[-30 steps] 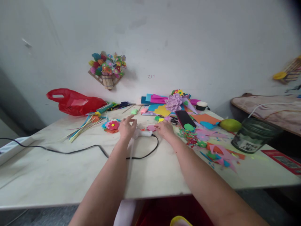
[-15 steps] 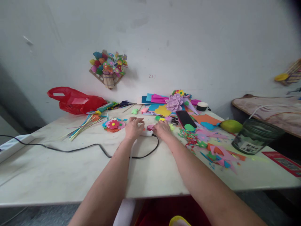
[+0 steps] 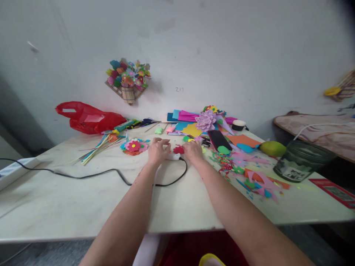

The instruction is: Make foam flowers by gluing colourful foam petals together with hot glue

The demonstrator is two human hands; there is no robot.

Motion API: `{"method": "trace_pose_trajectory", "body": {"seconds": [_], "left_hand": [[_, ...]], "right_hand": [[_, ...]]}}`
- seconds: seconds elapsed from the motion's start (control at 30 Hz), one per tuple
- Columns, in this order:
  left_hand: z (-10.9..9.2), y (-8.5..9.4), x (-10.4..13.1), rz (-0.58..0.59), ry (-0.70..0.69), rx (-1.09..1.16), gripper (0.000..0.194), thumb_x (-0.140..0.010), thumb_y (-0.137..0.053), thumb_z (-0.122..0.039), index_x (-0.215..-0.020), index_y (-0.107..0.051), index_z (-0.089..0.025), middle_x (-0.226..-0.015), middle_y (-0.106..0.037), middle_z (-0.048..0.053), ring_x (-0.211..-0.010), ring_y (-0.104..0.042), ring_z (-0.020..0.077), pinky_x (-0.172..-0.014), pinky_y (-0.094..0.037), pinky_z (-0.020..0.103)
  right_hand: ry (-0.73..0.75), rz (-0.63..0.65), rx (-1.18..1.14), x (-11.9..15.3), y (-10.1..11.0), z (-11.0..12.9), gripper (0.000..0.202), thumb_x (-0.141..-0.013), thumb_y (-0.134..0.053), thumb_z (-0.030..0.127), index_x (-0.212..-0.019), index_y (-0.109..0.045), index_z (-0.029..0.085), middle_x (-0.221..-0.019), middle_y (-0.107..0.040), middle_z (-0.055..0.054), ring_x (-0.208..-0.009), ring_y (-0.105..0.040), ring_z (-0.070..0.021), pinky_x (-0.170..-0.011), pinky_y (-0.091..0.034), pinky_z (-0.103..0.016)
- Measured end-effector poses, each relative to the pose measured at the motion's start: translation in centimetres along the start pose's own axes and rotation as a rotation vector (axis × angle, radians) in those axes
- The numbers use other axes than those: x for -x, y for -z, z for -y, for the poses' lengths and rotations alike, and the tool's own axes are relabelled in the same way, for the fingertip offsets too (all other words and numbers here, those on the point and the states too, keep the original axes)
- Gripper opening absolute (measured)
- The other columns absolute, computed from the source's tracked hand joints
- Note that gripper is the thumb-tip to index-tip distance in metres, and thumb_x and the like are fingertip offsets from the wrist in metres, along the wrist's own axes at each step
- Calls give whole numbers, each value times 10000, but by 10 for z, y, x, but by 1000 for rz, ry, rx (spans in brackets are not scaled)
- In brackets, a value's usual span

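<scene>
We judge one layered, red-topped foam flower [image 3: 133, 146] assembled; a red scalloped foam piece [image 3: 179, 150] is separate. Whether our left hand [image 3: 158, 151] or right hand [image 3: 193, 151] grasps, we cannot tell.

Red bag [image 3: 88, 120]; 1 green fruit [image 3: 273, 148] beside jar [image 3: 296, 160].

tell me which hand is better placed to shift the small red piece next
Right, most likely: the right hand has its fingertips at the edge of the red piece, while the left hand sits a little apart from it, by the white corded tool.
</scene>
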State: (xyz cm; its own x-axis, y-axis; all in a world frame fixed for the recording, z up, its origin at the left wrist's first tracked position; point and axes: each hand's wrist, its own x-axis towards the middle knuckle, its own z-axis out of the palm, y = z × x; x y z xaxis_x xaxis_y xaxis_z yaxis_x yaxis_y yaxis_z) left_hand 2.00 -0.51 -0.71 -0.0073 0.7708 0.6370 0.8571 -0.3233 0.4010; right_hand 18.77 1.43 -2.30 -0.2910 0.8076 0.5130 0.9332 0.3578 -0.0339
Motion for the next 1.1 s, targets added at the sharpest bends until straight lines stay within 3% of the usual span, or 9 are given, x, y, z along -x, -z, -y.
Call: {"method": "trace_pose_trajectory", "body": {"seconds": [0.13, 0.27, 0.37, 0.5, 0.67, 0.83, 1.0, 1.1], "left_hand": [[0, 0, -1, -1, 41, 39, 254, -742, -533, -317, -949, -665, -253, -954, -634, 43, -976, -525, 182, -784, -441, 281], [1, 1, -3, 13, 89, 135, 287, -770, -495, -380, -949, -670, -239, -1021, -602, 65, -1011, -513, 190, -873, -405, 316], [2, 0, -4, 47, 122, 214, 325, -791, -456, -416, -947, -673, -231, -1089, -564, 86, -1052, -499, 204, -914, -376, 349], [3, -2, -5, 91, 137, 315, 354, -769, -481, -459, -947, -673, -220, -1138, -536, 109, -1142, -438, 234, -908, -377, 361], [1, -2, -6, 115, 118, 438, 235, -682, -608, -390, -812, -674, -205, -1102, -577, 97, -1181, -403, 244, -931, -359, 355], [0, -5, -6, 87, 97, 522, 163, -670, -609, -337, -680, -645, -178, -1034, -608, 90, -1087, -487, 214, -939, -343, 340], [-1, -7, -4, 144, 163, 648, 232, -646, -611, -391, -691, -634, -165, -777, -644, 42, -789, -587, 177, -720, -439, 279], [-3, -6, -2, 181, 242, 764, 267, -626, -623, -418, -666, -608, -155, -609, -599, 7, -588, -547, 125, -556, -409, 225]], "right_hand": [[-221, -117, -229, -2, -2, -6, 244, -814, -444, 250, -896, -670, 208, -888, -674, -55, -856, -561, -181, -755, -359, -286], [-405, -111, -728, -4, -2, -8, 229, -765, -472, 287, -874, -653, 198, -782, -683, -24, -656, -582, -143, -604, -420, -242], [-449, -68, -1119, -4, 3, -6, 203, -715, -497, 296, -782, -628, 155, -633, -650, -18, -468, -498, -103, -479, -400, -219], [-397, -16, -1362, 0, 12, -1, 180, -650, -558, 320, -686, -592, 148, -551, -610, -3, -388, -402, -64, -380, -305, -188], [-295, 65, -1440, 3, 17, 3, 196, -648, -578, 331, -659, -581, 135, -533, -605, -1, -380, -392, -48, -377, -285, -176], [-273, 73, -1415, 3, 16, 4, 206, -654, -577, 335, -636, -574, 130, -515, -589, 5, -372, -375, -42, -372, -279, -175], [-270, 65, -1370, 1, 18, -2, 204, -650, -569, 334, -668, -593, 132, -514, -587, 8, -372, -371, -46, -370, -282, -176], [-352, -55, -1309, -2, 20, -17, 226, -644, -564, 346, -703, -609, 132, -501, -571, 18, -363, -361, -50, -365, -276, -180]]}}
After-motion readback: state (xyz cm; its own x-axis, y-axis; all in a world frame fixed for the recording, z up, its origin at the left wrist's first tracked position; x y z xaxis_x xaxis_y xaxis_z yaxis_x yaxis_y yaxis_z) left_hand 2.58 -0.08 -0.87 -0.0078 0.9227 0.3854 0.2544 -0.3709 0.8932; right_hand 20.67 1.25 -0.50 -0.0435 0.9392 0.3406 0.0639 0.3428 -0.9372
